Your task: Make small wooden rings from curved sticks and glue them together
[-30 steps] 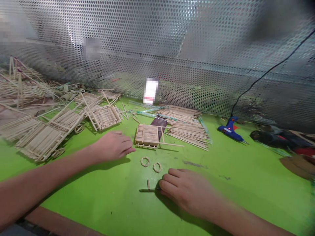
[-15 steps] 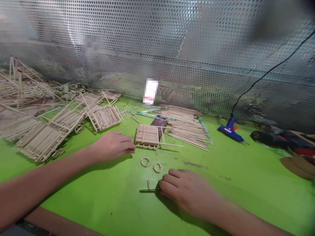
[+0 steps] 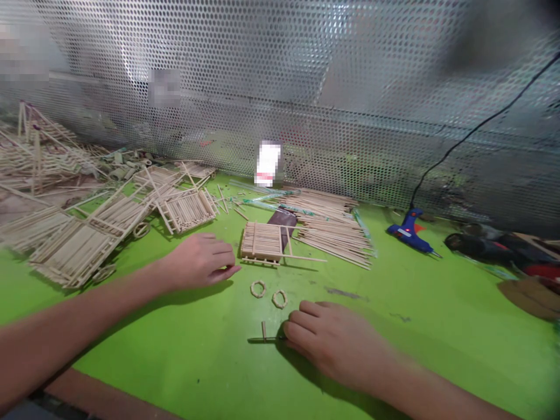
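Observation:
My right hand [image 3: 326, 338] is closed over one end of a thin dark rod-like tool [image 3: 259, 339] lying on the green table. A short wooden stick [image 3: 263, 330] sits crosswise against it. Just beyond lie two small wooden rings [image 3: 258, 289] built from short stick pieces. My left hand [image 3: 202, 261] rests on the table holding nothing, its fingers loosely bent and the thumb apart from them. Close to its fingertips stands a small cart body [image 3: 262, 240] of wooden sticks with a long shaft pointing right. Part of a dark brown block [image 3: 282, 220] shows behind the cart body.
Long wooden sticks [image 3: 328, 224] are spread behind the cart body. A blue glue gun [image 3: 411, 231] with a black cord lies to the right. Several stick-built carts [image 3: 188, 209] crowd the left. A perforated metal screen [image 3: 280, 76] borders the far side, with a bright phone-like panel [image 3: 268, 163] before it.
My left hand's thumb has separated slightly from the fingers, with the hand staying in place. My right hand, the tool and the rings look the same.

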### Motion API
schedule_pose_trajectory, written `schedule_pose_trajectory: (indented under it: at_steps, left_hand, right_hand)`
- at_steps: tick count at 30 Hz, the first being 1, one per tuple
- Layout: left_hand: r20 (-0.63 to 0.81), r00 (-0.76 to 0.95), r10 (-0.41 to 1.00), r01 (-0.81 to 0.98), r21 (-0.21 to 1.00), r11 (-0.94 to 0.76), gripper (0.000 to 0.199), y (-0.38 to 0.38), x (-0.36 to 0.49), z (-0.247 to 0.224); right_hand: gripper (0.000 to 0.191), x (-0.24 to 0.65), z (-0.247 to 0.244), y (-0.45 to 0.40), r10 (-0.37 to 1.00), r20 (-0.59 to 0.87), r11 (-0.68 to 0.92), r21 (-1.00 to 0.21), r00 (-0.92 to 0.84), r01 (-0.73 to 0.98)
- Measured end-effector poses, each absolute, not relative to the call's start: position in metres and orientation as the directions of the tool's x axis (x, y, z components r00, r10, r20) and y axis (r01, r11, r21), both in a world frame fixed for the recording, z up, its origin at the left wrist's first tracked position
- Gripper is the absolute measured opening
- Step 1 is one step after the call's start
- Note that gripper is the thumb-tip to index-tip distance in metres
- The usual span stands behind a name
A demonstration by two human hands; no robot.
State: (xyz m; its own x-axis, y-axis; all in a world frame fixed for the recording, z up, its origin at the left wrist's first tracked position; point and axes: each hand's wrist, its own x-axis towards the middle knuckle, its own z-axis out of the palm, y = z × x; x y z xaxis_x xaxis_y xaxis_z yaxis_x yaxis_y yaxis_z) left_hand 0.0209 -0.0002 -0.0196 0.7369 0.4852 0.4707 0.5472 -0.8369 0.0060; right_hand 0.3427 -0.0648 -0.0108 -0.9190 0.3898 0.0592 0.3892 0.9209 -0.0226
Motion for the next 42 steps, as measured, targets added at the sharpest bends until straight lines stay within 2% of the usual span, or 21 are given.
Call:
schedule_pose_trajectory:
  at_steps: [5, 9, 16, 21, 28, 32, 42]
  left_hand:
    - [0.481, 0.753, 0.449, 0.508, 0.008, -0.861, 0.028, -0.0031, 0.0222, -0.0147]
    - [0.469, 0.738, 0.485, 0.534, 0.034, -0.845, 0.023, -0.0043, 0.0239, -0.0102]
    - [0.568, 0.74, 0.361, 0.491, -0.089, -0.867, 0.022, -0.0006, 0.024, -0.0122]
    - [0.543, 0.721, 0.43, 0.555, -0.083, -0.828, 0.029, -0.0012, 0.025, -0.0105]
    - [0.474, 0.743, 0.473, 0.542, -0.011, -0.84, 0.024, -0.0007, 0.022, -0.0145]
    - [0.472, 0.74, 0.479, 0.548, -0.01, -0.837, 0.018, -0.0007, 0.0219, -0.0158]
    - [0.584, 0.744, 0.324, 0.433, -0.053, -0.9, 0.021, 0.0031, 0.0219, -0.0195]
  right_hand:
    - [0.009, 0.3415, -0.0084, -0.0657, 0.397, 0.053, 0.918, -0.007, -0.916, 0.397]
    - [0.009, 0.3416, -0.0075, -0.0654, 0.398, 0.052, 0.917, -0.009, -0.916, 0.398]
    - [0.009, 0.3427, -0.0097, -0.0648, 0.391, 0.055, 0.92, -0.025, -0.919, 0.39]
    - [0.01, 0.3429, -0.0102, -0.0649, 0.39, 0.055, 0.921, -0.021, -0.919, 0.389]
    - [0.01, 0.3436, -0.0125, -0.0652, 0.396, 0.06, 0.918, -0.022, -0.916, 0.395]
    - [0.012, 0.3429, -0.0123, -0.0646, 0.396, 0.066, 0.918, -0.03, -0.916, 0.395]
    - [0.012, 0.3435, -0.0122, -0.0647, 0.386, 0.077, 0.922, -0.005, -0.919, 0.387]
